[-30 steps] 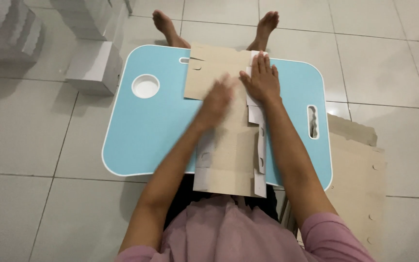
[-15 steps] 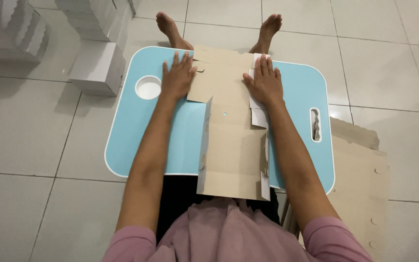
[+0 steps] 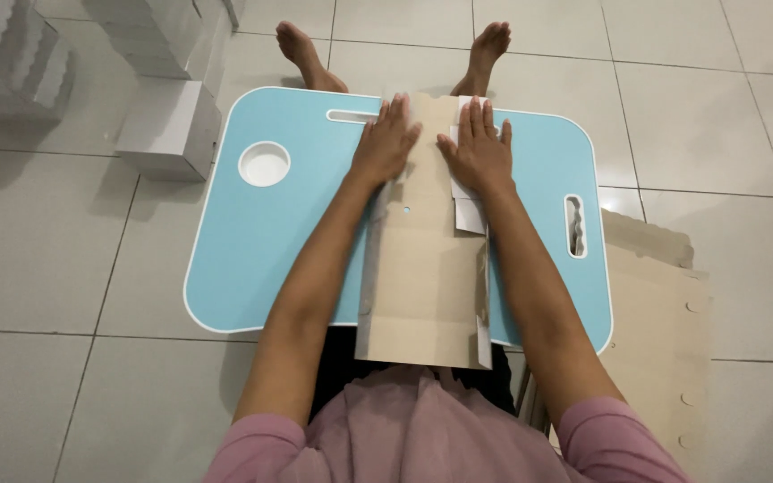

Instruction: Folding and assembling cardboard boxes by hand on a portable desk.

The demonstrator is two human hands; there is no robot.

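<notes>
Brown cardboard, a flat die-cut box blank point(image 3: 422, 268), is laid lengthwise down the middle of the light blue lap table point(image 3: 261, 241), its near end hanging over the table's near edge towards the lap. Compared with half a second ago, the left hand point(image 3: 385, 143) is found moved inward: it was spread on the blank's left wing beside the cup recess, and it is now pressed on the left side of the blank's far end, with that wing no longer seen lying out on the blue surface (folded over, it appears). The right hand point(image 3: 478, 148) is kept almost where it was, on the right side of the far end, over the pale folded flaps point(image 3: 465, 207). Both hands are laid flat with fingers extended and close together, palms down; nothing is gripped. The blank now reads as a narrower strip, so a side fold is judged to have been pressed down.

As for containers, the round cup recess point(image 3: 264, 164) at the far left of the table is seen to hold nothing. White closed boxes point(image 3: 167, 125) are stacked on the tiled floor beyond the table's far left corner; their contents cannot be told. More flat cardboard sheets point(image 3: 664, 331) are piled on the floor to the right of the table. Two bare feet point(image 3: 485, 49) are seen past the table's far edge.
</notes>
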